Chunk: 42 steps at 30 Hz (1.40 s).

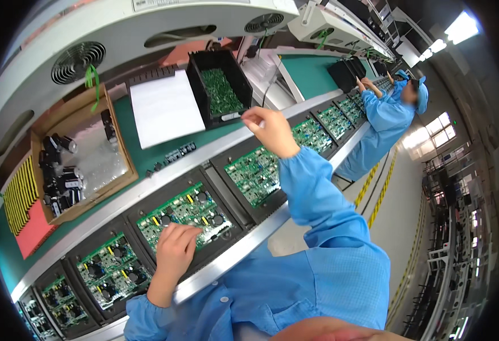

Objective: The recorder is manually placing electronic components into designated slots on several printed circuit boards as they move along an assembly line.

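My left hand [175, 249] lies over the near edge of a green circuit board [172, 210] that sits in a black tray on the rail line. Its fingers are curled together, and whatever they hold, if anything, is hidden. Black round capacitors and yellow parts stand on that board. My right hand [273, 132] is raised at the front corner of a black bin [196, 85] filled with small green boards [221, 91]. Thumb and forefinger are pinched there; anything between them is too small to make out.
An open cardboard box [125, 167] with black capacitors [53, 170] stands at the left. White sheets [167, 108] lie beside the bin, and loose black parts [180, 152] lie below them. More trayed boards [113, 267] line the rail [261, 236]. A co-worker [388, 113] stands farther along.
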Available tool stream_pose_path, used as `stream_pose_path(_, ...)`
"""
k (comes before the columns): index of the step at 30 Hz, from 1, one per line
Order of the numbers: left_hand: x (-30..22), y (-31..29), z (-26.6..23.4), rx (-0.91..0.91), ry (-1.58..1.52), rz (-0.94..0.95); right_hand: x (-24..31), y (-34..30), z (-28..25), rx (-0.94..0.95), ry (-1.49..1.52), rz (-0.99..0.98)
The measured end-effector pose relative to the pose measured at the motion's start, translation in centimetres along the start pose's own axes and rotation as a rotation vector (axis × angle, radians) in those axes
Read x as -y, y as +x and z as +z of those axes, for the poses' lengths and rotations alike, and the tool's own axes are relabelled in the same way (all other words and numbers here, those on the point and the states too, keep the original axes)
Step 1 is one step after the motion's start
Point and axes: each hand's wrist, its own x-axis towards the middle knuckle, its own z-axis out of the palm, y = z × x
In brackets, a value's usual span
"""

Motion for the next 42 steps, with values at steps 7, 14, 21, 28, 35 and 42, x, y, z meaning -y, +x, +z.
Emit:
stream_pose_path(7,0.3,-0.5,-0.3,-0.024,0.009,0.026,-3.9,11.3,8.7,-0.025,-0.093,-0.054)
stream_pose_path(14,0.1,-0.7,0.0,0.013,0.002,0.042,-8.1,14.2,13.4,0.217,-0.582,-0.017)
stream_pose_path(21,0.2,-0.8,0.0,0.028,0.011,0.058,-9.2,15.0,13.0,0.185,-0.546,-0.005)
stream_pose_path(28,0.2,-0.5,0.1,0.03,0.011,0.065,-9.2,15.2,11.2,0.152,-0.398,-0.039)
stream_pose_path(35,-0.1,-0.2,0.2,0.063,0.013,0.046,-9.6,14.3,10.5,0.271,-0.3,-0.037)
stream_pose_path(42,-0.5,-0.7,-0.2,0.07,-0.006,0.037,-9.9,13.2,8.9,0.2,-0.149,-0.127)
